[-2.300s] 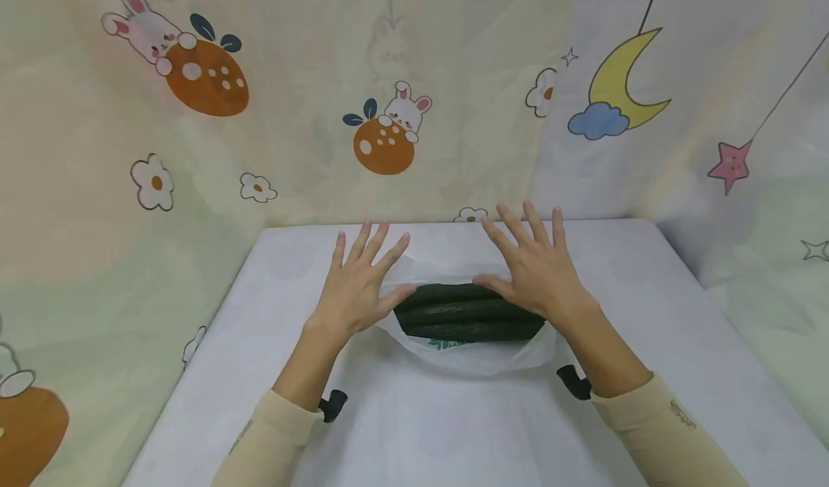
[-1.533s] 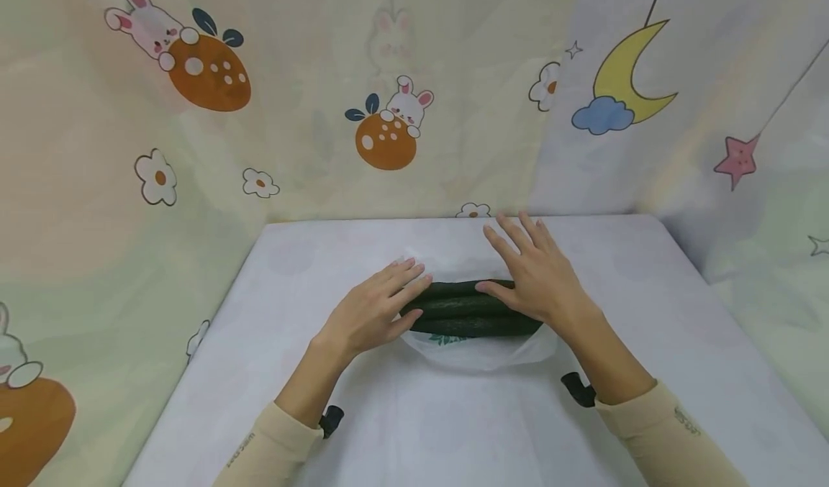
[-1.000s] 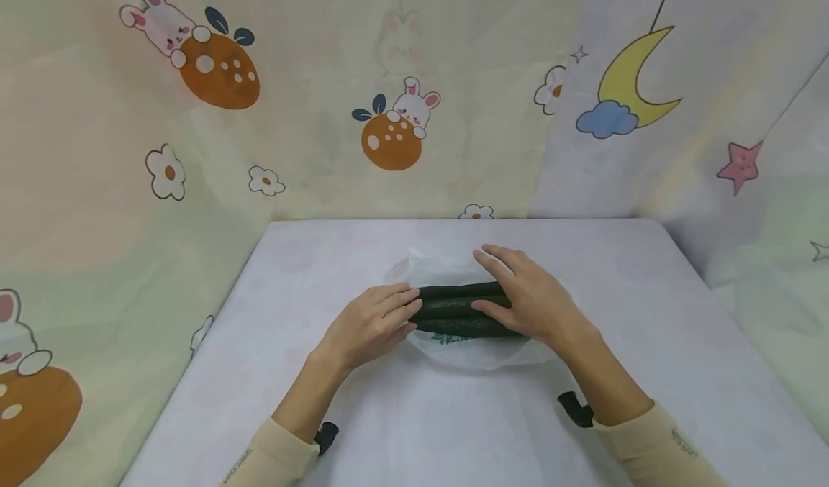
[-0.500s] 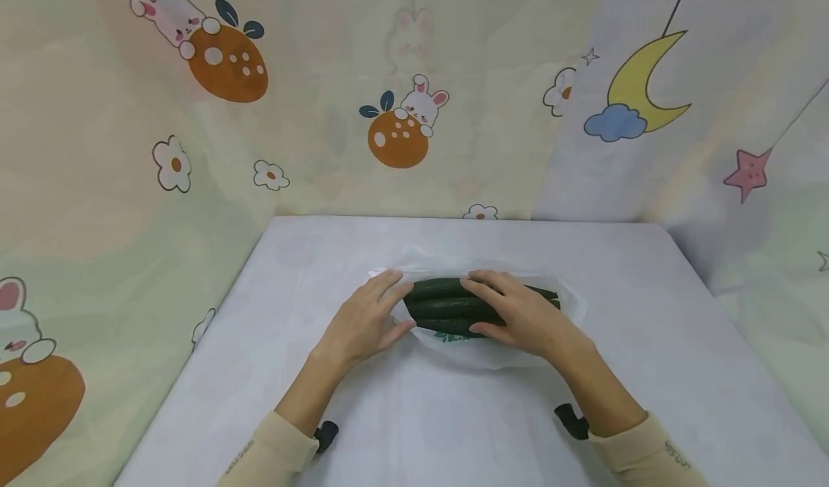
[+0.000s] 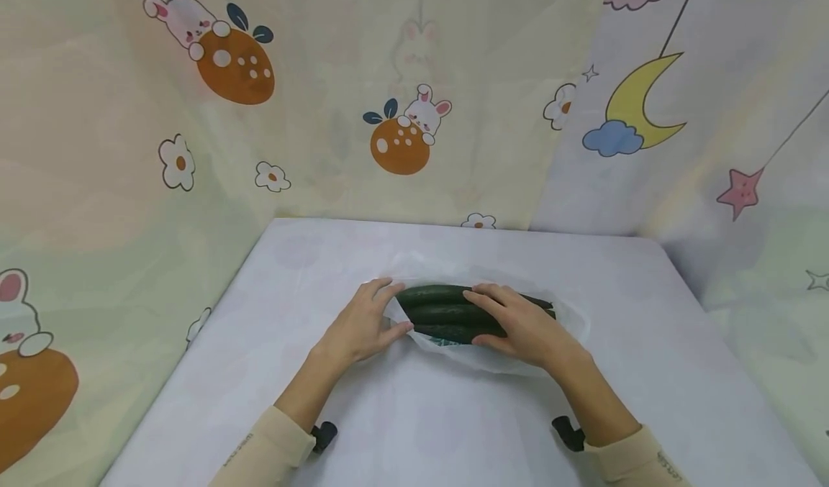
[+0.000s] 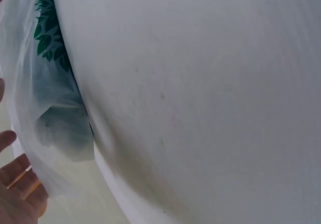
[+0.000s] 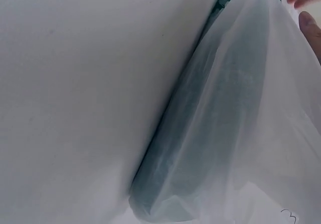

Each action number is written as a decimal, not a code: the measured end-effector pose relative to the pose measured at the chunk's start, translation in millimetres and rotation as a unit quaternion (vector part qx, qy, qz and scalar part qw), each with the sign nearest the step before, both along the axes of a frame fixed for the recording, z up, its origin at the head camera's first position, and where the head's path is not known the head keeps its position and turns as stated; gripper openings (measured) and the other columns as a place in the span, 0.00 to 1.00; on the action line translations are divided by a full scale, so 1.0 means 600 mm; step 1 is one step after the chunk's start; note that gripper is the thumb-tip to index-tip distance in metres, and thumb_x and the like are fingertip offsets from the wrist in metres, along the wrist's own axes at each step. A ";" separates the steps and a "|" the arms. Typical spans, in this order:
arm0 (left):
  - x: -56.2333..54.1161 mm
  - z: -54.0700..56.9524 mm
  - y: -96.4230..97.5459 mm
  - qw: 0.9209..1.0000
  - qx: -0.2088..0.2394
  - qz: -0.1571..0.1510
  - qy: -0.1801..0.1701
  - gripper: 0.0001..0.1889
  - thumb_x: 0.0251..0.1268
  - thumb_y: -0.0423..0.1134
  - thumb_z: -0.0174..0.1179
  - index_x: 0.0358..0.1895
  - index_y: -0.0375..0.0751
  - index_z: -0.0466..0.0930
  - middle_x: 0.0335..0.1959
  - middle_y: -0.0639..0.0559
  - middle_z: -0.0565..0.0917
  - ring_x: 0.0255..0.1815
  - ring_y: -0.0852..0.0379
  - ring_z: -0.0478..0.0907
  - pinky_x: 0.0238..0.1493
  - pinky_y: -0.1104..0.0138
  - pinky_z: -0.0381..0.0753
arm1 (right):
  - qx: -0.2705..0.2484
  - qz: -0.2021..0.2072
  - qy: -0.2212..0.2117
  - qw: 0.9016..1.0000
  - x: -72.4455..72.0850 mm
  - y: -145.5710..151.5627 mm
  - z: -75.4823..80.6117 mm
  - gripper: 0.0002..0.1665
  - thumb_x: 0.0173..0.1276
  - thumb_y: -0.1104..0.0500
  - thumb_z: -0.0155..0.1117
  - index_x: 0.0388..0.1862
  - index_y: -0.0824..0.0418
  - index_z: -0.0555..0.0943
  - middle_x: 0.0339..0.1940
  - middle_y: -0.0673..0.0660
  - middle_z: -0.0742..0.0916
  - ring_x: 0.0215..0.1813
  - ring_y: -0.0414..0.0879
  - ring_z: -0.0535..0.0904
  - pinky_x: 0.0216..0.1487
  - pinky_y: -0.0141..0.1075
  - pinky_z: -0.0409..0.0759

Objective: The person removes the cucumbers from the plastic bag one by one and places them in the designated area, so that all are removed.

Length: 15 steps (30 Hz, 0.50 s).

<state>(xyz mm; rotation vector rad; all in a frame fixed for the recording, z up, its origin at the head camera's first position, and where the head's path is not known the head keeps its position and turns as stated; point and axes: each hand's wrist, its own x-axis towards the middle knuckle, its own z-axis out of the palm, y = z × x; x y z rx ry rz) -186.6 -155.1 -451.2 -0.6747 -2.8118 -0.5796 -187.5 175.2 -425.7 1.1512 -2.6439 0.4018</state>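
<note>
Several long dark green cucumbers [image 5: 440,312] lie side by side in a thin translucent white plastic bag [image 5: 453,357] with a green leaf print. My right hand [image 5: 531,329] grips them from above, fingertips over the far side and thumb along the near side. Their cut-looking right ends show past it. At the left end, my left hand [image 5: 359,325] stands with thumb and fingers spread apart, fingertips close to the cucumbers and bag edge. The left wrist view shows the left hand [image 6: 22,194] beside the bag [image 6: 60,124]. In the right wrist view the cucumbers [image 7: 200,129] show through the film.
A white cloth-covered table [image 5: 427,437] extends around the bag. Behind it and at both sides hang pale curtains [image 5: 311,98] printed with rabbits, oranges and a moon. A black wrist mount [image 5: 324,437] sits at the left sleeve and another black mount [image 5: 568,433] at the right.
My right hand has lowered from spread fingers onto the cucumbers, and their right ends now show. The left hand has moved in, curled at the left end, then spread again.
</note>
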 end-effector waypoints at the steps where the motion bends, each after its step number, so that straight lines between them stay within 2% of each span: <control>1: 0.000 0.000 -0.001 1.000 0.000 -0.001 -0.007 0.37 0.66 0.63 0.65 0.74 0.52 0.70 0.76 0.46 0.67 0.75 0.45 0.65 0.70 0.51 0.72 | 0.001 -0.001 -0.001 1.000 0.000 0.001 -0.002 0.47 0.62 0.42 0.78 0.76 0.53 0.70 0.71 0.54 0.77 0.69 0.52 0.77 0.63 0.47 0.79; 4: 0.000 -0.002 -0.005 1.000 0.002 -0.012 -0.015 0.34 0.66 0.62 0.66 0.71 0.52 0.72 0.76 0.45 0.67 0.76 0.44 0.65 0.70 0.50 0.72 | 0.001 -0.005 -0.004 1.000 0.000 0.006 -0.008 0.47 0.62 0.42 0.78 0.76 0.52 0.70 0.71 0.54 0.77 0.69 0.53 0.77 0.63 0.49 0.79; 8: -0.003 -0.006 -0.011 0.999 0.005 -0.032 -0.010 0.27 0.65 0.59 0.68 0.62 0.54 0.76 0.75 0.44 0.68 0.75 0.43 0.66 0.69 0.50 0.73 | 0.003 -0.008 -0.010 1.000 -0.003 0.011 -0.013 0.48 0.61 0.42 0.78 0.76 0.52 0.70 0.71 0.54 0.78 0.69 0.54 0.77 0.64 0.50 0.79; 12: -0.005 -0.010 -0.019 0.998 0.019 -0.052 -0.010 0.20 0.65 0.56 0.70 0.53 0.55 0.76 0.74 0.42 0.69 0.74 0.42 0.67 0.69 0.50 0.73 | 0.005 -0.007 -0.015 1.000 -0.006 0.014 -0.015 0.49 0.60 0.41 0.78 0.77 0.52 0.70 0.71 0.55 0.78 0.69 0.54 0.77 0.65 0.51 0.78; 15: -0.007 -0.012 -0.025 0.997 0.031 -0.068 -0.012 0.16 0.66 0.54 0.70 0.49 0.55 0.76 0.75 0.42 0.69 0.75 0.42 0.67 0.69 0.50 0.72 | 0.004 -0.007 -0.019 1.000 -0.006 0.017 -0.017 0.49 0.60 0.41 0.78 0.77 0.52 0.70 0.71 0.56 0.78 0.69 0.55 0.77 0.65 0.51 0.77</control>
